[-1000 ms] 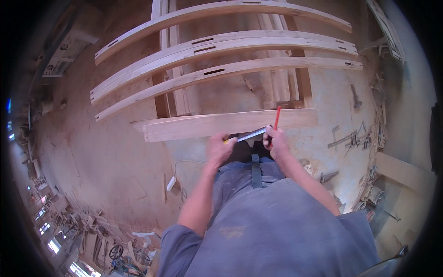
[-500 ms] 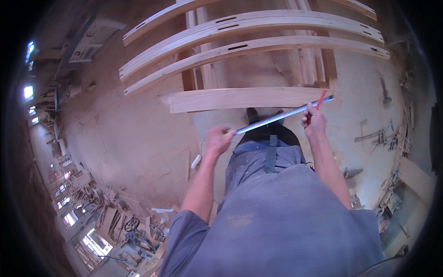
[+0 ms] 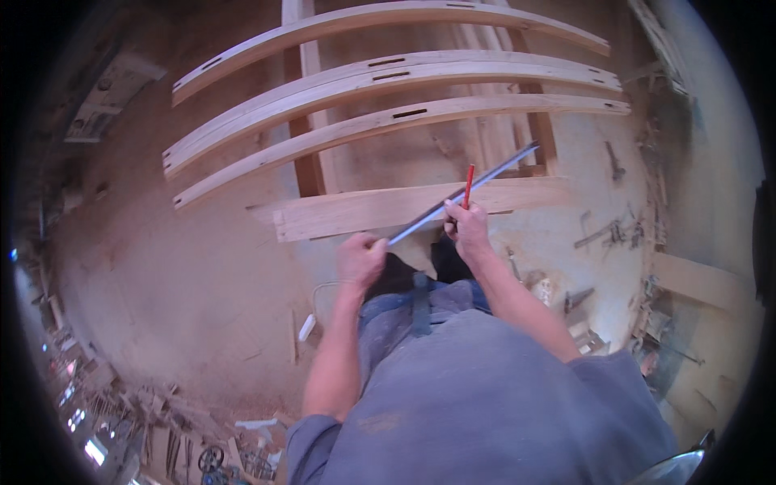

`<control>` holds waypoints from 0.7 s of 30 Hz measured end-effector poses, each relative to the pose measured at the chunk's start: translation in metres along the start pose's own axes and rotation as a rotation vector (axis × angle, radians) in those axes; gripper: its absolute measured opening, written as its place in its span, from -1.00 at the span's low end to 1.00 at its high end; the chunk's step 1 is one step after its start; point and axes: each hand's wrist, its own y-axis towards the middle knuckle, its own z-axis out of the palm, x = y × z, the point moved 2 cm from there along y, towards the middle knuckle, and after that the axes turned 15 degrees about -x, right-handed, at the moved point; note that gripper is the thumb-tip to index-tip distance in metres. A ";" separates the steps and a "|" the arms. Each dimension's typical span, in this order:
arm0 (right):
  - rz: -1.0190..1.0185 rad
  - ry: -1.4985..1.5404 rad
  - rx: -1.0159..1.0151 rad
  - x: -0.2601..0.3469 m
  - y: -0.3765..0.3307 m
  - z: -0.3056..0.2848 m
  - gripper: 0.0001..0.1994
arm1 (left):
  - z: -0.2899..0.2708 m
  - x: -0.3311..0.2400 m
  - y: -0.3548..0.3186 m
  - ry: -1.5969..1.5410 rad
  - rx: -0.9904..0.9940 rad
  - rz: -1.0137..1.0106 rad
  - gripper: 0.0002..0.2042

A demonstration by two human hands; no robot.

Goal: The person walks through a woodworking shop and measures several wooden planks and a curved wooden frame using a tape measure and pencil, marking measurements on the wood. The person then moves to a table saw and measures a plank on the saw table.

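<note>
Left hand [image 3: 361, 259]: fingers curled shut around the near end of a long metal ruler [image 3: 465, 194], low over the floor [image 3: 162, 275].
Right hand [image 3: 467, 229]: fingers closed on a red pencil [image 3: 468, 185], tip end up; the same hand touches the ruler about midway along it.
Ruler: slim, grey-blue, held in the air at a slant, from the left hand up and right past the right hand; far end reaches the dark upright frame [image 3: 543, 133]. It crosses above the plank.
Plank [image 3: 388, 208]: pale, flat, lying crosswise just beyond both hands; right part passes under the ruler.
Curved rails [image 3: 388, 81]: three long pale bowed pieces beyond the plank, side by side, each with dark slots cut in its face, resting across the frame.
Floor: dusty, tan; a small white object [image 3: 307, 327] lies left of the person's knees.
Edges: wood offcuts and small tools [image 3: 606, 234] scattered right; scrap heap [image 3: 162, 428] lower left.
</note>
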 end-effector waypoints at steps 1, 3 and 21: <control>-0.002 0.060 -0.030 0.003 0.002 0.009 -0.81 | -0.024 0.005 0.009 0.034 -0.001 0.023 -0.72; 0.004 0.147 -0.081 0.012 0.006 0.026 -0.80 | -0.064 0.029 0.025 0.072 -0.001 0.044 -0.74; 0.127 0.242 -0.163 0.038 0.078 0.164 -0.78 | -0.164 0.050 0.209 0.385 -0.046 0.207 -0.79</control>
